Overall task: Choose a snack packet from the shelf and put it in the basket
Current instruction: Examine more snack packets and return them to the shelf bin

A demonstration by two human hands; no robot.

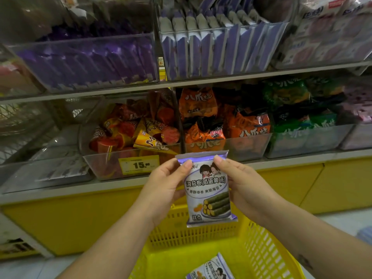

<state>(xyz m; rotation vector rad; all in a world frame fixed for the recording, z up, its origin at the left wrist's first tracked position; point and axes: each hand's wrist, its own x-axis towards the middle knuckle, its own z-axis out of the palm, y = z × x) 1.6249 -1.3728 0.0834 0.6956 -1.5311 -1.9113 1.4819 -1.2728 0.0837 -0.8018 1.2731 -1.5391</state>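
I hold a flat, glossy snack packet (207, 190) upright, above the yellow plastic basket (261, 242). My left hand (165, 184) pinches its top left corner and my right hand (241, 186) pinches the top right corner. The basket has lattice walls, and a second similar packet (211, 268) lies on its floor. Behind, clear plastic bins (247, 146) on the shelf (201, 83) hold crinkled bags.

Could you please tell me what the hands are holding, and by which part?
The left hand and right hand pinch the snack packet by its upper corners, one each.
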